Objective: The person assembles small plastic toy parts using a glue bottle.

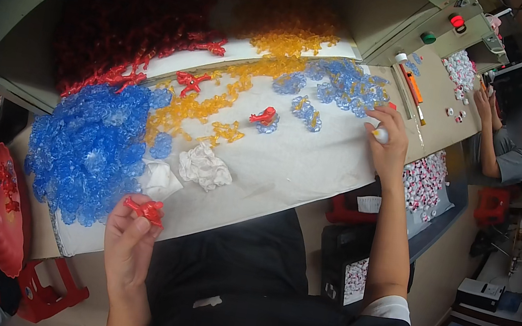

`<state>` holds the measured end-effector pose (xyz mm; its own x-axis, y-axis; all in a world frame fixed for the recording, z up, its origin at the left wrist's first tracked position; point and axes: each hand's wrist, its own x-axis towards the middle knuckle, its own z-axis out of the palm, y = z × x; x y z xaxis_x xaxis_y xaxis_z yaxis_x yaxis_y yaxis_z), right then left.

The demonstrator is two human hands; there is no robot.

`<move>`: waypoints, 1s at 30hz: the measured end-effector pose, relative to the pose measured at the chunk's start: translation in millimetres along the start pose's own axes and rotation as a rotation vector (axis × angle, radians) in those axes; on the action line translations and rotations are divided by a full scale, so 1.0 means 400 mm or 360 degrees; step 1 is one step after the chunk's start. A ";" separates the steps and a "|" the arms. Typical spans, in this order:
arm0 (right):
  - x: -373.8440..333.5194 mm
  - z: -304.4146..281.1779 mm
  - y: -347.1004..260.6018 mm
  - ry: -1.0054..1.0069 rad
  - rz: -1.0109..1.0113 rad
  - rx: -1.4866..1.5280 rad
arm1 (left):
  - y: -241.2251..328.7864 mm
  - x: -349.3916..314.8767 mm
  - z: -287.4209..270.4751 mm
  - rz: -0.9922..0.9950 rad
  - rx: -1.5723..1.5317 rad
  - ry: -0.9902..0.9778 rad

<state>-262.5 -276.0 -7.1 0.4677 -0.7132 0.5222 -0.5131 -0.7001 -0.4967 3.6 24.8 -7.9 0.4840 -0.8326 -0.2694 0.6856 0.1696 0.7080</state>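
My left hand (129,238), near the table's front edge, pinches a glossy red plastic figure (151,212) between thumb and fingers. Over the right part of the table, my right hand (389,153) is closed around a small white bottle-like thing with a yellowish end (380,135), mostly hidden by the fingers. Left of that hand lies a cluster of translucent blue and orange pieces (350,87). Another red piece (263,115) rests on blue parts mid-table, beside a small blue and orange group (306,113). A further red figure (191,84) lies farther back.
A big heap of translucent blue pieces (87,148) covers the table's left, with orange pieces (190,113) and dark red ones (135,24) behind. Crumpled white paper (205,166) lies nearby. An orange tool (413,85) sits at right. A co-worker (505,145) works beyond.
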 end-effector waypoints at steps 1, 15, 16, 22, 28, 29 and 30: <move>0.003 0.014 -0.003 -0.0032 -0.0051 -0.0135 | 0.001 -0.004 0.002 -0.0012 0.0012 0.0003; -0.126 -0.012 -0.158 -0.0384 -0.0099 -0.0328 | -0.001 0.021 0.018 -0.0113 -0.0041 -0.0126; -0.134 -0.020 -0.167 -0.0421 -0.0158 -0.0303 | -0.001 0.022 0.019 -0.0178 -0.0058 -0.0112; -0.212 -0.009 -0.185 -0.0584 -0.0014 -0.0250 | -0.005 0.005 -0.011 -0.0229 -0.0201 -0.0152; -0.236 0.010 -0.181 -0.0113 -0.0363 0.0143 | -0.004 0.006 -0.006 -0.0299 -0.0196 -0.0240; -0.222 0.009 -0.217 -0.0177 -0.0353 0.0163 | -0.006 0.006 -0.007 -0.0301 -0.0203 -0.0240; -0.213 0.013 -0.246 -0.0180 -0.0349 0.0155 | -0.006 0.005 -0.004 -0.0325 -0.0202 -0.0261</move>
<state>-248.2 -146.6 -6.1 0.6405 -0.5395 0.5465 -0.3213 -0.8347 -0.4474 3.9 23.4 -11.2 0.2420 -0.9286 -0.2813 0.8272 0.0459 0.5600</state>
